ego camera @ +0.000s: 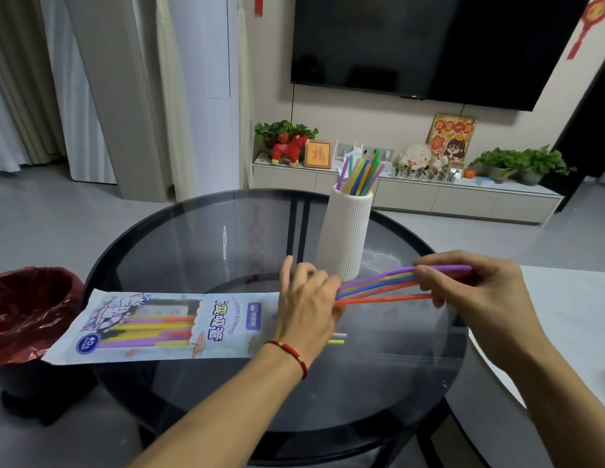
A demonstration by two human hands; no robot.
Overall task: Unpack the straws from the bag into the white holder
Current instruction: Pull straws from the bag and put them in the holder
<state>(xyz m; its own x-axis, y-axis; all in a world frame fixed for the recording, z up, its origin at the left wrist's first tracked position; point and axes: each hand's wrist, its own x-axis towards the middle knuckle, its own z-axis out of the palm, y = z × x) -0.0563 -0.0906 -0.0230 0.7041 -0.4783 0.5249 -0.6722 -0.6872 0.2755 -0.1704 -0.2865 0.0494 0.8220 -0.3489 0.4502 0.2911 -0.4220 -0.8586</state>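
The straw bag (166, 325) lies flat on the round glass table (227, 238), its open end to the right, with coloured straws still showing inside. My left hand (304, 305) rests on that open end, fingers curled over the mouth of the bag. My right hand (470, 285) pinches a bunch of several coloured straws (378, 287), purple, yellow, blue and red, whose left ends reach under my left hand. The ribbed white holder (345, 234) stands upright just behind my hands with several straws (360, 173) in it. Two short straw ends (336, 338) poke out below my left hand.
A bin with a red liner (27, 309) stands left of the table. A white surface (564, 319) lies at the right edge. Beyond the table are a low cabinet (412, 194) with ornaments and plants, and a wall television (429, 45).
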